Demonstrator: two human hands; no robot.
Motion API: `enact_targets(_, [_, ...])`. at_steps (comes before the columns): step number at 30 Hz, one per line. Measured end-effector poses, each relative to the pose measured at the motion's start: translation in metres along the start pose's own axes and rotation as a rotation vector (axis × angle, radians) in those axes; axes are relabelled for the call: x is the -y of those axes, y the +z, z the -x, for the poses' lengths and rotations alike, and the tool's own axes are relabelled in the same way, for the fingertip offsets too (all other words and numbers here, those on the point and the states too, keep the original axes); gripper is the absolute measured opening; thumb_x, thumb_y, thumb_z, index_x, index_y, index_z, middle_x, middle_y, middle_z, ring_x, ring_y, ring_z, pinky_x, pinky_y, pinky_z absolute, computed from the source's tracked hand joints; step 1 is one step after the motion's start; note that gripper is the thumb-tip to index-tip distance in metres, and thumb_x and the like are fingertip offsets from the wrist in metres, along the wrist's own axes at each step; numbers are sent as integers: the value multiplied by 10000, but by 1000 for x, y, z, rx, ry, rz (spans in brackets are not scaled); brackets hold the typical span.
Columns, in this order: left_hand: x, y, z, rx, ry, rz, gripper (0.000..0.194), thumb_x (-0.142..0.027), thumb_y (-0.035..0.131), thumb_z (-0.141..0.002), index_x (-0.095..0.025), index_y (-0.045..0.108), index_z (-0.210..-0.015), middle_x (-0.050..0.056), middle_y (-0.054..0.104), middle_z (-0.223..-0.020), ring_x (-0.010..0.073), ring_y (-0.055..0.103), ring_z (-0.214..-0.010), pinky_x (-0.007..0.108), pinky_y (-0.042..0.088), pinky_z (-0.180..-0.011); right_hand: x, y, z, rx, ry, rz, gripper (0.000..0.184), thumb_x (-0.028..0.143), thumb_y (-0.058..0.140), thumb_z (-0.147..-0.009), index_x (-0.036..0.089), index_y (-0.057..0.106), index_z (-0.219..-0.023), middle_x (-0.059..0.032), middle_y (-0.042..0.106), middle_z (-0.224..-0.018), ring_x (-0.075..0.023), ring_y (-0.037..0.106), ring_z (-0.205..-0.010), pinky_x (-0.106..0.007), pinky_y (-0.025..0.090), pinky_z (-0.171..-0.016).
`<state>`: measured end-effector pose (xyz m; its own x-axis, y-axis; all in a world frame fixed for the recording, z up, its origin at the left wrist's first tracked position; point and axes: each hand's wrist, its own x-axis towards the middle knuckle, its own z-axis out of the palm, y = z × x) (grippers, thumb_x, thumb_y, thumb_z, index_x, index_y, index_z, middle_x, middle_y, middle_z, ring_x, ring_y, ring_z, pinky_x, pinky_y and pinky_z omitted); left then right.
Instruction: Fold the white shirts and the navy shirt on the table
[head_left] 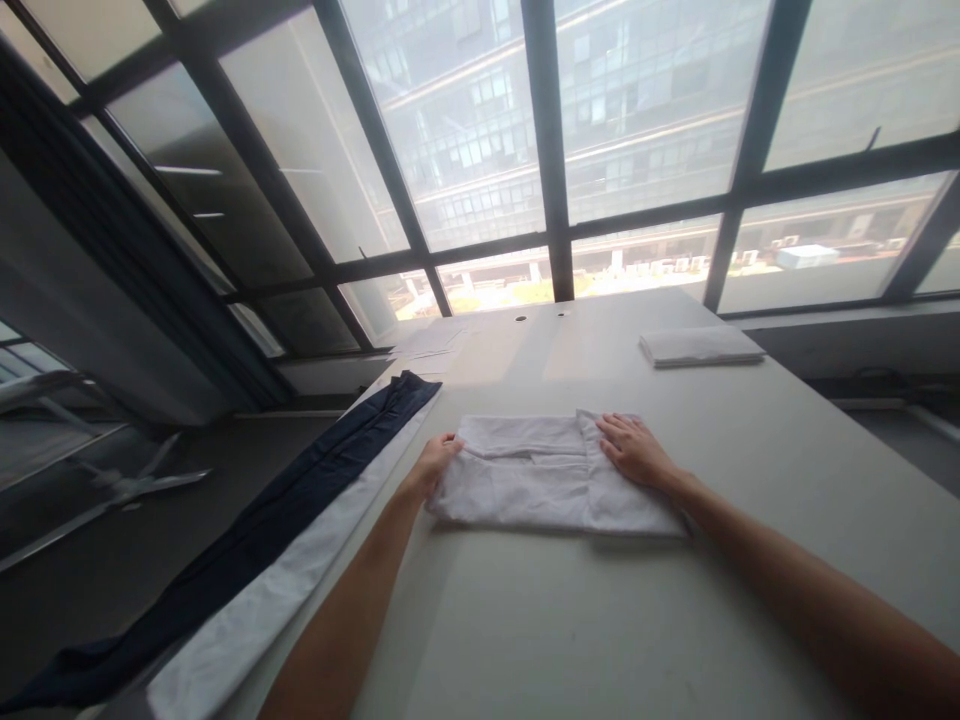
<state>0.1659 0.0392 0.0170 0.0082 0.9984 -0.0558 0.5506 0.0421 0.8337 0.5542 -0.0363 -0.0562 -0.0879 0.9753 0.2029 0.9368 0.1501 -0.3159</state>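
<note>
A folded white cloth (525, 490) lies on the white table (495, 630), with a horizontal gap between its layers and a folded flap at its right part. Whether it is a shirt or another garment I cannot tell. My left hand (433, 465) pinches its left edge, thumb on top and fingers mostly hidden beneath. On the right flap rests my right hand (634, 450), palm down with the fingers stretched out over the fabric.
Dark blue fabric (315, 470) and white fabric (277, 590) lie along the table's left edge. A flat folded white stack (701, 346) sits at the back right. Paper sheets (427, 343) lie at the far left corner. Tall windows (555, 150) stand behind.
</note>
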Motion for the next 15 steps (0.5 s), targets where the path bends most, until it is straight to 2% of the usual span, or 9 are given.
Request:
enact_targets(5, [-37,-7,-2,7,123,-189,417,-331,634,-818,-98,646,-1164,78,727,-901,220,680,-808,273,520,-691,2,-3,2,9,3,-12,538,366,379,-1008,142,502,-1481,-126,444,-1565,-284,342,-1478,-469,213,-1216])
enact_targets(9, [-79,0,1,14,260,-445,391,-206,636,-804,-140,668,-1188,67,716,-903,231,679,-875,298,511,-820,2,-3,2,7,7,-19,532,370,382,-1012,139,511,-1474,-135,451,-1559,-289,350,-1473,-476,206,-1217])
enact_targets(12, [-107,24,13,42,347,-679,368,-161,617,-837,-155,662,-1202,107,726,-974,260,689,-987,334,501,-911,3,-4,2,8,0,-21,528,367,399,-1008,132,520,-1465,-141,462,-1552,-288,367,-1462,-461,206,-1216])
enact_targets(15, [-126,66,33,49,379,-948,363,-151,538,-926,-139,596,-1284,176,716,-1074,290,699,-1042,373,521,-907,4,-5,1,0,-3,-21,517,358,407,-1006,138,527,-1458,-133,471,-1547,-281,376,-1456,-443,212,-1213])
